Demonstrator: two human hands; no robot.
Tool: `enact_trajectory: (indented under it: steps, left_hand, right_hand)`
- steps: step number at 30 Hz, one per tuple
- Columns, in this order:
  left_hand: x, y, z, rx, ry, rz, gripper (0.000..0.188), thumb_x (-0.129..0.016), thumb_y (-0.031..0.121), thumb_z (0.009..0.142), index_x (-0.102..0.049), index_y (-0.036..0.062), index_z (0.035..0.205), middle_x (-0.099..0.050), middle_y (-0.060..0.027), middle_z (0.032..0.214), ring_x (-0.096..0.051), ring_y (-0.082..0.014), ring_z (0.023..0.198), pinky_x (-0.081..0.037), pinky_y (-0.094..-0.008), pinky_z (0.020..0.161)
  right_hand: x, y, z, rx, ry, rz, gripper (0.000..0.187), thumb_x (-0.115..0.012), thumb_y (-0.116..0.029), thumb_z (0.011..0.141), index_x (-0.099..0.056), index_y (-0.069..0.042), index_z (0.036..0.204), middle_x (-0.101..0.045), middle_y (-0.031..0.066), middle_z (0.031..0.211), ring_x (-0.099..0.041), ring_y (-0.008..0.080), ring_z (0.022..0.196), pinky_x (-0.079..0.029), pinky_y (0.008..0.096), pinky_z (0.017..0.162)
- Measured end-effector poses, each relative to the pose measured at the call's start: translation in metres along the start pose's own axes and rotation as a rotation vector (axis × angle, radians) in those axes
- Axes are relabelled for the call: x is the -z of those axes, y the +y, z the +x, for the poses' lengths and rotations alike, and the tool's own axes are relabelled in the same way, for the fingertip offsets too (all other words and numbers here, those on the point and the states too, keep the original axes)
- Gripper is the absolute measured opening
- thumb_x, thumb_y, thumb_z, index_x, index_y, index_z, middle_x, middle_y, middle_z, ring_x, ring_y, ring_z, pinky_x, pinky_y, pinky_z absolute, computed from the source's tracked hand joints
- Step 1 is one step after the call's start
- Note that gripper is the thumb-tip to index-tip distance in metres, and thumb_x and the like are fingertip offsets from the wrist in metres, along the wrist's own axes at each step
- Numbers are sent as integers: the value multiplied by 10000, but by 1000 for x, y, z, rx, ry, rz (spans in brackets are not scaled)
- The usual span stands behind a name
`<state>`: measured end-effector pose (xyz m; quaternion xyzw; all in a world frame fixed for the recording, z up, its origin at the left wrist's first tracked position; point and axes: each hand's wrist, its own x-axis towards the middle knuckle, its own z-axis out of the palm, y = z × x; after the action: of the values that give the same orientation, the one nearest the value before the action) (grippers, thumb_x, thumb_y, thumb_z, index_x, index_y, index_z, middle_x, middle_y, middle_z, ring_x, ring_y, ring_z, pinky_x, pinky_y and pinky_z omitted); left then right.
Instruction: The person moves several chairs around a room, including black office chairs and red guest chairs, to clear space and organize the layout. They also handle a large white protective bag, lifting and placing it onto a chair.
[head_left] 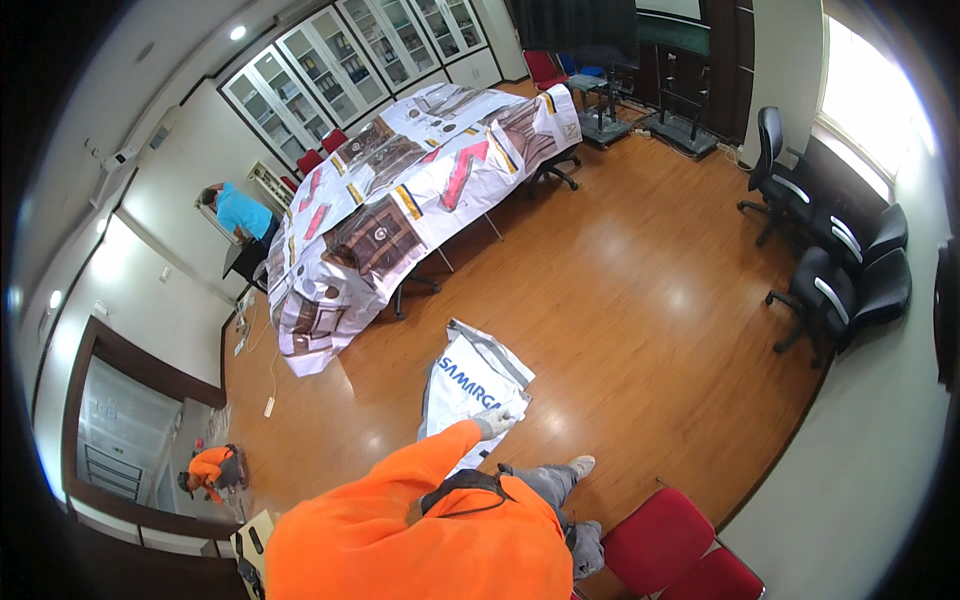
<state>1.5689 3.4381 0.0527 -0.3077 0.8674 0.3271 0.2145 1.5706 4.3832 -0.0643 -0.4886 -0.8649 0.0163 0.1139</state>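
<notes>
My left hand (494, 423), in a pale work glove, is closed on the right edge of a white banner sheet (462, 372). Grey borders and large blue lettering mark this crumpled sheet, which spreads out ahead of me over the wooden floor. My orange sleeve (420, 462) covers part of its lower end. The right hand does not show. Below the shirt hem, a dark strap (470, 482) hangs in front of my grey trousers (540, 484).
Printed banner sheets (400, 205) drape a long table ahead. Red chairs (660, 540) stand close at lower right; black office chairs (825, 290) line the right wall. One person in blue (245, 212) bends beyond the table. Another in orange (210, 467) crouches by the left doorway.
</notes>
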Motion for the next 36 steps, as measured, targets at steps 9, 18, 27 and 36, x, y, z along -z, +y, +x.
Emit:
enact_trajectory:
  steps: [9,18,27,36]
  left_hand:
    - [-74,-2,-86,28,-104,75,490,-548,428,888,-649,23,1144,-655,-231,1149,-614,-351,1106,-463,-427,947]
    - [-121,-36,-132,258,-235,129,517,-547,452,885,-651,30,1166,-657,-217,1159,-608,-350,1119,-453,-416,968]
    - [-106,-1,-54,243,-280,30,524,-571,452,881,-621,90,1256,-658,-172,1197,-606,-314,1135,-456,-395,976]
    - [-23,37,114,50,-238,80,494,-584,446,893,-629,88,1231,-666,-178,1177,-617,-317,1131,-468,-391,972]
  right_hand:
    - [8,-18,4,-47,-441,50,874,-613,-655,817,-443,5,1365,-573,233,1272,-578,388,1138,-467,471,980]
    - [59,-40,-9,66,-812,-96,924,-423,-783,847,-696,81,1029,-664,307,1059,-629,407,1053,-491,448,915]
    - [54,-84,-151,-117,-535,-82,928,-402,-775,859,-683,108,807,-670,302,801,-655,459,802,-497,553,698]
    - [49,-220,-259,-278,-620,135,708,-529,-574,915,-657,122,935,-688,237,818,-677,356,736,-538,471,642]
